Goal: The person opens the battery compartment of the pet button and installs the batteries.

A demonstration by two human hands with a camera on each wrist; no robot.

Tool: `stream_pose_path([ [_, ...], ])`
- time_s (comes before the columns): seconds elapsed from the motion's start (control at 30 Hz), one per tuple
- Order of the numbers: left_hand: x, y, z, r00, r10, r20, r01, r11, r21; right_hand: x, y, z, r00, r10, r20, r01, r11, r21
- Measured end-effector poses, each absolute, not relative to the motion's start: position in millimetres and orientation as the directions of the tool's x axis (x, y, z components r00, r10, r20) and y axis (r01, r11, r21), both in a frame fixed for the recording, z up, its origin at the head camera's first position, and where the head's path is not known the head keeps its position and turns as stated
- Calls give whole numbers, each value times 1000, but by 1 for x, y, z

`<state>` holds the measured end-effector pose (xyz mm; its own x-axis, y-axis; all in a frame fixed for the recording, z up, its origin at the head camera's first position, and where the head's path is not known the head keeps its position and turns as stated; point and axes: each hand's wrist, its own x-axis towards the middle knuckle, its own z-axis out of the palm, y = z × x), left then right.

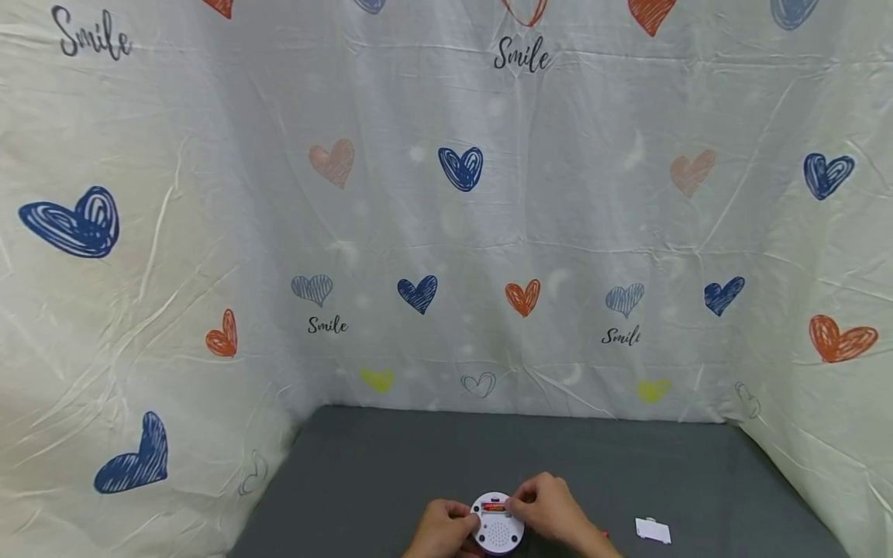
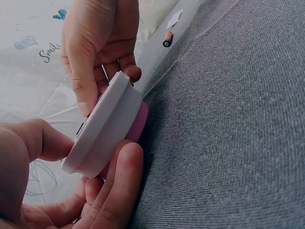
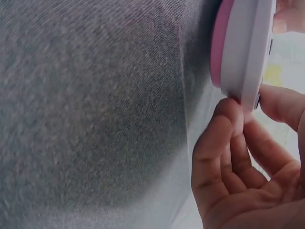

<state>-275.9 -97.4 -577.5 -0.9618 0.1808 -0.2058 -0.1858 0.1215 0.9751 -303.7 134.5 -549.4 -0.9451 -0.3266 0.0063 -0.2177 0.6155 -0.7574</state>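
A pale cloth (image 1: pixel 391 209) printed with hearts and "Smile" is hanging around a grey tabletop (image 1: pixel 398 457). At its near edge, the round white device (image 1: pixel 501 538) is facing its dotted back upward, its pink side pointing down toward the tabletop. Its outline is showing no long axis, but the red battery (image 1: pixel 493 507) in its slot is lying lengthwise left to right. The left hand (image 1: pixel 445 529) is gripping the left rim, thumb on top; the right hand (image 1: pixel 551 508) is pinching the right edge, beside the battery's end. Farther right, a loose battery (image 2: pixel 167 39) and a white cover (image 1: pixel 653 530) are lying apart.
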Motion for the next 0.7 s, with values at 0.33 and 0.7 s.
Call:
stream_pose_path([
  [0.33,-276,-97,-578,-963,194,-186,-166,117,979,-298,127,-549,-964,-248,97,-240,650,-721],
  [0.7,-274,-98,-576,-962,183,-203,-186,107,977,-304,137,-546,-943,-331,37,-247,621,-744],
])
